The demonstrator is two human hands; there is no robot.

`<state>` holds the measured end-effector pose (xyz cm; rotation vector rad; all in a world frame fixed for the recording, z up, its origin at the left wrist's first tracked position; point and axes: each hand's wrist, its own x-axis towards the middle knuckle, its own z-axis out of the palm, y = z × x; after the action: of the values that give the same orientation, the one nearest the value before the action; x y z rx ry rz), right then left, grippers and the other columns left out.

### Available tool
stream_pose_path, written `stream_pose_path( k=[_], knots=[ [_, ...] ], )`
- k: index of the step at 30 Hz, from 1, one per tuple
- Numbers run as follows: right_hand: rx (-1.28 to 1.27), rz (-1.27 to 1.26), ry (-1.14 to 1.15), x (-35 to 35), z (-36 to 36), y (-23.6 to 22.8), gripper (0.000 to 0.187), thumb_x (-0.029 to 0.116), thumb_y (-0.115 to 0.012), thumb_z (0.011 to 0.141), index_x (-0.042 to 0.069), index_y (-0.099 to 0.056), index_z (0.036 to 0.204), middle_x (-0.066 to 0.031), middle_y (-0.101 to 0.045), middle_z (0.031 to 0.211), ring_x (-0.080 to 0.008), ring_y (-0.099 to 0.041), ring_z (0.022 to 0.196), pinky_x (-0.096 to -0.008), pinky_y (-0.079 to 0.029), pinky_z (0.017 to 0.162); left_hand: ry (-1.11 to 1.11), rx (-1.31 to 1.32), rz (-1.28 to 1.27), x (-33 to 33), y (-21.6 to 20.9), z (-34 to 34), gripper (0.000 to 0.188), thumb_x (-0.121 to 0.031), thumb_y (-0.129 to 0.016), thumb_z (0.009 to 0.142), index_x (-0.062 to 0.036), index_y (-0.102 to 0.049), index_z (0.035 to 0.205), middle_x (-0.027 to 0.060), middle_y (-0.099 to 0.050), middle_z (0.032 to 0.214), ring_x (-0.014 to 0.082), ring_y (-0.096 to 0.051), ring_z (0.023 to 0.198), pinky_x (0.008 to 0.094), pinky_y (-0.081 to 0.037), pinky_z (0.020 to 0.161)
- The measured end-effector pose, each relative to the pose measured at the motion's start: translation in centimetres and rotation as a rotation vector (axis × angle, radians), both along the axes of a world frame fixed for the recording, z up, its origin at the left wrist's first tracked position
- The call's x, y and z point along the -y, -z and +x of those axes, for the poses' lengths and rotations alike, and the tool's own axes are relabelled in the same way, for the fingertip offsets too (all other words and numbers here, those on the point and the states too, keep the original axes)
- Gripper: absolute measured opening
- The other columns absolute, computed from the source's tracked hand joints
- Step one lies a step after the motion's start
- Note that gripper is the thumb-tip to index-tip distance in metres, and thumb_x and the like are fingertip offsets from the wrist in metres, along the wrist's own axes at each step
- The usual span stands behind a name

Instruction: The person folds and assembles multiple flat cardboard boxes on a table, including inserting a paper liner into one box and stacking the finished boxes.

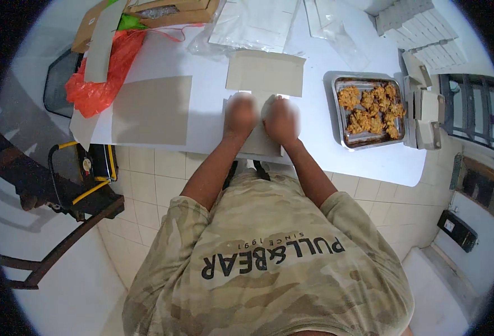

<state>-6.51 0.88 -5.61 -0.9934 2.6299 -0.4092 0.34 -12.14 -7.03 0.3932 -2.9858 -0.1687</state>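
A grey-brown cardboard piece (262, 143), partly folded, lies at the table's near edge in front of me. My left hand (240, 116) is curled closed at its left side, and my right hand (281, 119) is curled closed at its right side. Both hands are blurred, so single fingers do not show clearly. White edges of the cardboard peek out by the hands. Just beyond them lies a flat cardboard sheet (266, 71). Another flat cardboard sheet (152, 111) rests to the left of my left hand.
On the right, a metal tray (364, 145) holds several golden-brown crispy clusters (374, 106). Folded boxes (426, 106) stand along the table's right edge. A red plastic bag (102, 84) lies at far left. White sheets in clear plastic (253, 25) lie at the back.
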Motion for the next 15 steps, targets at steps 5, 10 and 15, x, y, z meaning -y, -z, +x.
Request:
stream_pose_path(
  k=[5, 10, 15],
  knots=[
    [-0.067, 0.178, -0.043, 1.3, 0.4, -1.1, 0.077, 0.039, -0.052, 0.074, 0.0, -0.017, 0.131, -0.0169, -0.022, 0.136, -0.0264, -0.022, 0.126, -0.0504, -0.013, 0.1, 0.006, -0.05, -0.013, 0.2, 0.9, 0.3, 0.04, -0.018, -0.053, 0.076, 0.0027, -0.046, 0.109, 0.0155, -0.047, 0.108, 0.0298, -0.041, 0.108, 0.042, -0.031, 0.093],
    [-0.021, 0.176, -0.14, 0.0, -0.7, -1.4, 0.064, 0.027, -0.052, 0.076, 0.002, -0.025, 0.128, -0.0141, -0.021, 0.136, -0.0262, -0.025, 0.124, -0.0483, -0.025, 0.097, 0.027, -0.039, 0.057, 0.8, -0.9, 0.0, 0.04, -0.018, -0.054, 0.073, 0.0026, -0.047, 0.107, 0.0133, -0.048, 0.106, 0.03, -0.045, 0.105, 0.0386, -0.033, 0.092],
    [0.191, -0.209, -0.012, -5.0, -3.5, -2.1, 0.059, 0.008, -0.057, 0.069, 0.007, -0.035, 0.124, -0.0136, -0.029, 0.131, -0.0291, -0.037, 0.114, -0.0372, -0.036, 0.093, -0.229, -0.268, 0.335, 2.8, -1.4, 2.4, 0.045, -0.013, -0.059, 0.068, -0.0004, -0.047, 0.109, 0.0148, -0.049, 0.106, 0.0314, -0.046, 0.098, 0.0384, -0.036, 0.087]
  ],
)
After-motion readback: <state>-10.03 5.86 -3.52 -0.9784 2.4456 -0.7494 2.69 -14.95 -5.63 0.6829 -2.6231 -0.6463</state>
